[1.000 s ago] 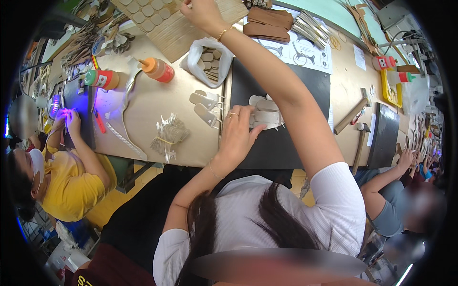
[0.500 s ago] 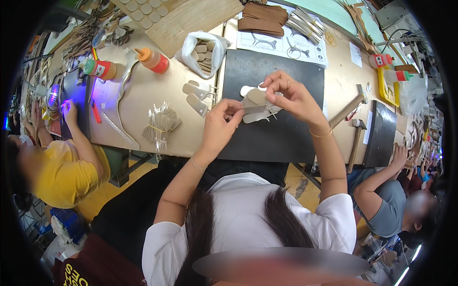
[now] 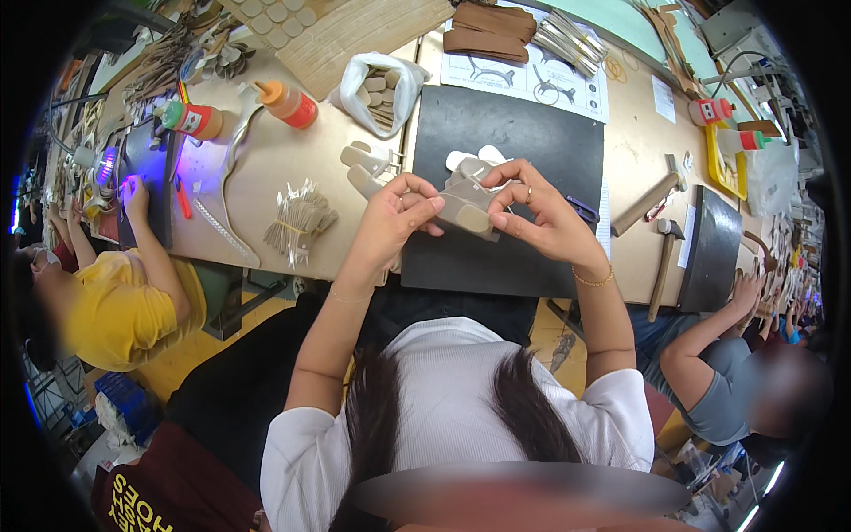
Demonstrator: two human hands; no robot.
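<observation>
A flat grey-beige piece with a rounded tan end (image 3: 470, 215), leather-like, is held above the black mat (image 3: 505, 262). My left hand (image 3: 394, 217) pinches its left side between thumb and fingers. From the other side my right hand (image 3: 542, 213) grips it, the thumb close to the rounded end and the index finger along the upper edge. Just beyond my fingers, several similar grey and white pieces (image 3: 479, 160) lie on the mat, partly covered. More rounded strap pieces (image 3: 365, 160) rest on the table beside my left hand.
A banded bundle of strips (image 3: 300, 226), an orange glue bottle (image 3: 288, 105) and a bag of oval pieces (image 3: 381, 93) stand leftward. Rightward lie a purple-handled tool (image 3: 581, 210), a mallet (image 3: 645, 202) and a hammer (image 3: 663, 266). Co-workers sit on both sides.
The held piece has turned, its rounded end now pointing down toward me. My right hand has come lower, closing onto the piece. The purple-handled tool now shows beside it.
</observation>
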